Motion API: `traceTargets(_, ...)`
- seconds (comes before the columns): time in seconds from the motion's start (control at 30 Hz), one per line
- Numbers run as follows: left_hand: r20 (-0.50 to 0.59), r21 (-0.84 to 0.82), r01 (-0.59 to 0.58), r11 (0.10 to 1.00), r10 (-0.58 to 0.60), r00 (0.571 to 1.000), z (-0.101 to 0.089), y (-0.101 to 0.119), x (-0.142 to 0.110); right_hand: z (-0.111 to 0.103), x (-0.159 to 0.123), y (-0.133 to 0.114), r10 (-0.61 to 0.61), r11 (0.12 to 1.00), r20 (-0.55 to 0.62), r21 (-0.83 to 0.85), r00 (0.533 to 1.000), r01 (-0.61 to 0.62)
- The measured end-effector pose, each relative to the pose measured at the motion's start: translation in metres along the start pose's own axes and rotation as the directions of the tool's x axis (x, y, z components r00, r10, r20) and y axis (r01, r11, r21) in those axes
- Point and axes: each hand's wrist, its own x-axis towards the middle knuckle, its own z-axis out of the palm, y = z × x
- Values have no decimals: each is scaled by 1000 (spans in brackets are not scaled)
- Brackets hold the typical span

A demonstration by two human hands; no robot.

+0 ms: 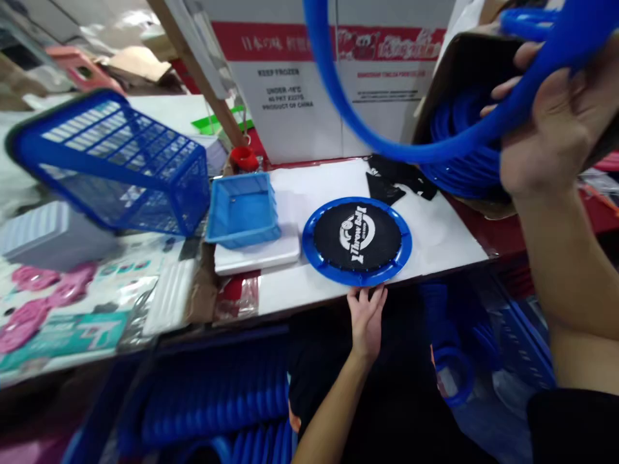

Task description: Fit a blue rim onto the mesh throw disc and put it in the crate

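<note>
Raised at the upper right, my right hand (556, 129) is closed around a large blue plastic ring (416, 151), which hangs in the air above the table. On the white work surface lies a round throw-ball disc (382, 235), with black mesh, a white "Throw Ball" print and a blue rim. My left hand (366, 319) is at the disc's near edge, its fingers stretched out and touching the rim; its thumb is not clearly visible. Behind my right hand, a carton (430, 84) holds a stack of blue rings (459, 164).
Left of the disc is a light-blue tray (242, 209) on a white block (261, 251). A tilted blue basket (178, 177) stands farther left, near pink parts (72, 283). Printed white cartons (290, 116) rise behind. Many blue rings (217, 399) are stacked below the table.
</note>
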Motion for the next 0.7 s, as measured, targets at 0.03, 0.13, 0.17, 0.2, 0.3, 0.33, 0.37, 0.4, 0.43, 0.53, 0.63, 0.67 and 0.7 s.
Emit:
traceTargets(0.03, -10, -17, -16, 1000, 16, 1000, 4, 1, 1, 20, -9, 9, -48, 985, -67, 164, 997, 58)
traceTargets(0.13, -32, -24, -50, 998, 49, 998, 9, 3, 2, 72, -46, 47, 79, 862, 90, 495, 993, -113)
traceTargets(0.17, -45, -17, -57, 998, 56, 997, 8, 3, 2, 86, -60, 61, 160, 810, 157, 543, 975, -221)
traceTargets(0.2, -60, -9, -60, 998, 59, 996, 6, 2, 2, 97, -73, 74, 234, 768, 202, 562, 951, -309)
traceTargets(0.3, -70, 41, -32, 999, 35, 997, -4, -2, 1, 114, -102, 101, 372, 679, 253, 582, 893, -447)
traceTargets(0.33, -70, 58, -21, 998, 25, 997, -8, -3, 0, 114, -108, 106, 392, 672, 255, 576, 884, -465)
traceTargets(0.37, -74, 73, -14, 997, 19, 997, -12, -5, 0, 112, -113, 108, 401, 680, 251, 562, 881, -470)
traceTargets(0.4, -83, 85, -9, 996, 16, 996, -15, -5, -2, 109, -116, 109, 402, 703, 244, 536, 883, -468)
traceTargets(0.43, -93, 93, -3, 996, 12, 996, -18, -5, -3, 104, -119, 110, 398, 735, 238, 495, 886, -463)
traceTargets(0.53, -87, 133, 31, 991, -19, 996, -19, -2, -8, 85, -124, 108, 407, 837, 248, 285, 879, -468)
traceTargets(0.63, 27, 239, 67, 969, -76, 997, -13, 3, -16, 62, -126, 104, 406, 906, 310, -9, 860, -424)
traceTargets(0.67, 74, 277, 65, 959, -89, 993, -9, 5, -19, 54, -125, 102, 386, 922, 323, -105, 864, -373)
traceTargets(0.7, 116, 308, 59, 950, -98, 988, -6, 6, -21, 47, -125, 100, 354, 932, 323, -199, 878, -302)
